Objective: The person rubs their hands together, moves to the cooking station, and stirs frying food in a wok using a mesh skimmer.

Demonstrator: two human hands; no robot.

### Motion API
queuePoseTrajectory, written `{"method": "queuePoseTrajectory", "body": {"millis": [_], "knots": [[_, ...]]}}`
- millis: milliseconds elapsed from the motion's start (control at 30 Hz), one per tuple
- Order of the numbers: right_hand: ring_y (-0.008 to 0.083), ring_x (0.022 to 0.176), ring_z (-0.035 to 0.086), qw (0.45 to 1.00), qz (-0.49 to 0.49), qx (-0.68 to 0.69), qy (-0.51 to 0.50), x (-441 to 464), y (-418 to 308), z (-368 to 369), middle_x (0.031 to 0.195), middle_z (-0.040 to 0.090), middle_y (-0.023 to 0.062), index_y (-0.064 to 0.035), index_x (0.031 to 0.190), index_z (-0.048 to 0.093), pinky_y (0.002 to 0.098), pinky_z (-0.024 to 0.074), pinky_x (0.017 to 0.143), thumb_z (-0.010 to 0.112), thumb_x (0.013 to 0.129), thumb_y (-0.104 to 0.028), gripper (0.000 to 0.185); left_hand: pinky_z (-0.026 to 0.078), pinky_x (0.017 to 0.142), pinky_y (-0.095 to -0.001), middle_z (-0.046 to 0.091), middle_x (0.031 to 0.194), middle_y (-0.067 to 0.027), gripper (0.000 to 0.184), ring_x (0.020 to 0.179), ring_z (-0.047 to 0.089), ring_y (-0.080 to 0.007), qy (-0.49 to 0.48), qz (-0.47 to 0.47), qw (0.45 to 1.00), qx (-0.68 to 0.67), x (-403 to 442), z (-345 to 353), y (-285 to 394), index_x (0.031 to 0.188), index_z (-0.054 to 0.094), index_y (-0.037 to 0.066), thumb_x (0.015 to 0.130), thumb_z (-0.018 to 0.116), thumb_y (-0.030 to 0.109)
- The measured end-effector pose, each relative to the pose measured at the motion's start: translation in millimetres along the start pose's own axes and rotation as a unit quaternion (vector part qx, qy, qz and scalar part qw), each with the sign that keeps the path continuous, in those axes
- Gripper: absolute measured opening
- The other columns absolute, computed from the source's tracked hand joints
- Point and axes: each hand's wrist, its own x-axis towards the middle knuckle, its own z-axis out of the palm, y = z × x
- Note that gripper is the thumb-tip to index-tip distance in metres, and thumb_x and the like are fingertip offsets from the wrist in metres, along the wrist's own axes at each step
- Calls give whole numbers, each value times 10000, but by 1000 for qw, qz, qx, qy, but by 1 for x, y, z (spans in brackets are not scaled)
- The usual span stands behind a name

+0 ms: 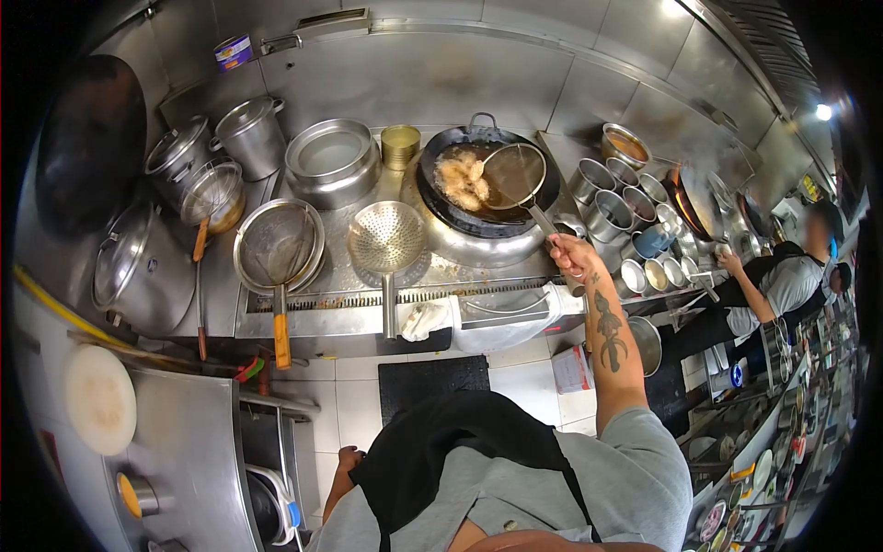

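My right hand (572, 256) is closed around the handle of a round wire mesh skimmer (517, 173). The skimmer's mesh hangs over a black wok (430, 195) on the stove. In the wok's bubbling oil float golden, battered pieces of food (460, 180), and the skimmer's left rim touches or overlaps some of them. Low beside my body is my left hand (349, 458), small in view at the edge of the black apron; its fingers are too unclear to read.
Left of the wok stand a perforated ladle strainer (386, 241), a mesh strainer with wooden handle (279, 247), a large pot (333, 152) and a tin (400, 145). Several metal containers (610, 213) crowd the right side. Another person (791, 285) works farther right.
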Motion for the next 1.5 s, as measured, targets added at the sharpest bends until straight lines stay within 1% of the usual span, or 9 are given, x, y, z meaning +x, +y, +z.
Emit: {"method": "queuePoseTrajectory", "body": {"millis": [267, 467, 567, 667, 767, 867, 967, 1267, 1500], "knots": [[53, 390, 402, 960, -33, -233, 148, 0, -8, 33, 592, 502, -37, -157, 985, 535, 212, 236, 314, 455, 961, -186, 88, 512, 883, -321, 665, 1024, -231, 576, 975, 655, -302, 14, 35, 999, 3, -9, 0, 2, 1057, 656, -58, 626, 731, 316], [56, 390, 405, 959, -9, -245, 143, 5, -12, 29, 594, 506, -45, -166, 1058, 543, 220, 237, 325, 454, 955, -184, 137, 513, 873, -324, 668, 1023, -227, 572, 977, 654, -303, -10, -8, 998, -61, -9, 0, 2, 1054, 656, -58, 627, 734, 315], [61, 385, 398, 947, -7, -291, 132, -5, -18, 35, 592, 502, -41, -137, 1101, 540, 222, 240, 327, 464, 949, -170, 174, 513, 870, -331, 668, 1025, -228, 570, 981, 651, -309, -16, -15, 997, -76, -10, 2, -2, 1058, 655, -57, 629, 735, 310], [66, 380, 399, 953, -26, -281, 108, -5, -15, 18, 596, 506, -34, -96, 1131, 532, 224, 245, 327, 479, 937, -149, 208, 516, 866, -337, 665, 1023, -237, 575, 976, 653, -311, 0, -10, 998, -60, -13, 4, 0, 1073, 645, -62, 630, 736, 295], [69, 378, 404, 951, -25, -289, 111, -28, -28, 22, 597, 517, -20, -64, 1165, 527, 222, 255, 330, 499, 922, -125, 252, 533, 810, -336, 682, 986, -212, 508, 922, 665, -276, 16, 31, 999, -13, -14, 4, 0, 1071, 648, -59, 672, 739, 242], [69, 379, 407, 955, -33, -281, 82, -37, -36, 20, 593, 525, -12, -57, 1211, 536, 217, 261, 337, 522, 907, -109, 308, 534, 804, -336, 683, 981, -208, 497, 916, 665, -272, 7, 18, 999, -28, -14, 2, -4, 1070, 649, -58, 679, 737, 236], [69, 377, 400, 938, -27, -339, 66, -30, -40, 5, 584, 522, -10, -57, 1246, 540, 213, 266, 342, 534, 900, -96, 349, 535, 797, -336, 684, 977, -204, 486, 909, 665, -268, -12, 2, 998, -55, -17, -3, -2, 1069, 650, -57, 686, 735, 230], [66, 383, 401, 935, -40, -351, 25, -29, -57, 5, 587, 505, -3, -49, 1211, 575, 224, 283, 343, 537, 894, -77, 320, 538, 776, -336, 688, 963, -191, 453, 891, 665, -255, -53, -25, 992, -114, -16, -3, -8, 1065, 653, -54, 706, 730, 211], [66, 409, 409, 884, -101, -456, 19, 25, -39, 22, 588, 486, -8, -51, 1214, 572, 245, 278, 330, 524, 898, -98, 322, 540, 761, -336, 690, 952, -181, 427, 876, 664, -245, -68, -41, 983, -166, -19, -4, -9, 1062, 655, -51, 721, 726, 197]]}}
